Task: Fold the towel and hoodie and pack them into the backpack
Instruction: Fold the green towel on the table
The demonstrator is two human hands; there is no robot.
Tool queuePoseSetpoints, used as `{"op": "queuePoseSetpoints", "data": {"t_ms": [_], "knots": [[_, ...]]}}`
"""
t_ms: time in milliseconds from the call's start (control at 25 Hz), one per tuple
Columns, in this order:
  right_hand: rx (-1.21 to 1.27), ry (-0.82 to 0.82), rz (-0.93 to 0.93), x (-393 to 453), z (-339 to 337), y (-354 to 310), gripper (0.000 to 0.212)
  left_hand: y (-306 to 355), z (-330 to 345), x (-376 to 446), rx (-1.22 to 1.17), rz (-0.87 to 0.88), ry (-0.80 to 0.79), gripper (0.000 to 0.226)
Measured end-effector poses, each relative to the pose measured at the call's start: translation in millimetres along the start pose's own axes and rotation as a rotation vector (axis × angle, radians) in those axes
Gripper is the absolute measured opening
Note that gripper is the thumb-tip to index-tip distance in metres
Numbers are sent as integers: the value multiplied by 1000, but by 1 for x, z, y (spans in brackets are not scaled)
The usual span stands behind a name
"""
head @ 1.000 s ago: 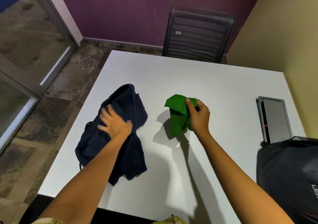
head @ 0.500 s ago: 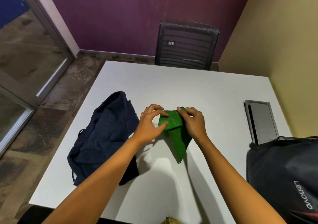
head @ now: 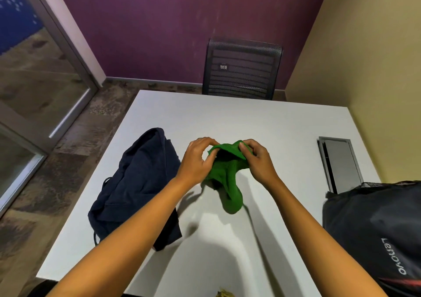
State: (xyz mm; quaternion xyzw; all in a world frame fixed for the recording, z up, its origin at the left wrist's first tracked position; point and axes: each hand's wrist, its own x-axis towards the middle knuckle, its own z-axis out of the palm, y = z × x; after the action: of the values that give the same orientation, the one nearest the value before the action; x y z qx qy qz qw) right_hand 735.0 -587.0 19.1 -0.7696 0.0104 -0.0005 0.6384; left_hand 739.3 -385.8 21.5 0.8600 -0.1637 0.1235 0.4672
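The towel [head: 227,171] is a small bright green cloth with a fine woven, slightly nubbly surface, bunched and hanging in soft folds rather than lying flat; its upper edge is stretched into a short arc between the two hands, and its lower end droops in a rounded lobe toward the white bench [head: 262,123], whether touching it or just above it cannot be told. The left hand [head: 197,160] pinches the left end of that upper edge between thumb and curled fingers, and the right hand [head: 256,160] has its grip closed on the right end in the same way, so the cloth hangs below and between both grips, over the middle of the bench. Just left of the left forearm the hoodie [head: 139,182] lies crumpled on the bench, a dark navy, matte, soft knit heap with a thin drawcord showing at its near left edge. At the right near corner stands the backpack [head: 376,228], black, smooth synthetic fabric with white lettering. Behind it a grey rectangular metal panel [head: 340,164] sits flush in the bench surface. A black mesh-backed chair [head: 241,68] stands at the far edge.
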Motion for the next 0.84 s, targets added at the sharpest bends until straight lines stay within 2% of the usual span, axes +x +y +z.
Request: {"op": "queuePoseSetpoints", "data": {"t_ms": [120, 200, 240, 440, 520, 640, 720, 840], "knots": [[108, -59, 6, -8, 1, -11, 27, 23, -6, 16, -118, -9, 13, 13], [35, -128, -12, -12, 0, -9, 44, 32, -8, 25, -204, -28, 51, 14], [-16, -149, -33, -14, -2, -6, 44, 34, -9, 29, -255, -45, 82, 15], [-212, -134, -44, -18, -27, 19, 8, 34, -26, 47, -364, -106, 255, 19], [-324, -63, -14, -20, -38, 26, 10, 30, -33, 49, -387, -139, 299, 19], [-527, 157, 40, -19, -51, 29, 16, 22, -40, 48, -395, -166, 373, 21], [-497, 241, 23, -17, -57, 30, 17, 20, -45, 47, -399, -178, 405, 22], [-328, 276, -71, -14, -65, 25, 15, 18, -52, 48, -399, -189, 446, 24]]}}
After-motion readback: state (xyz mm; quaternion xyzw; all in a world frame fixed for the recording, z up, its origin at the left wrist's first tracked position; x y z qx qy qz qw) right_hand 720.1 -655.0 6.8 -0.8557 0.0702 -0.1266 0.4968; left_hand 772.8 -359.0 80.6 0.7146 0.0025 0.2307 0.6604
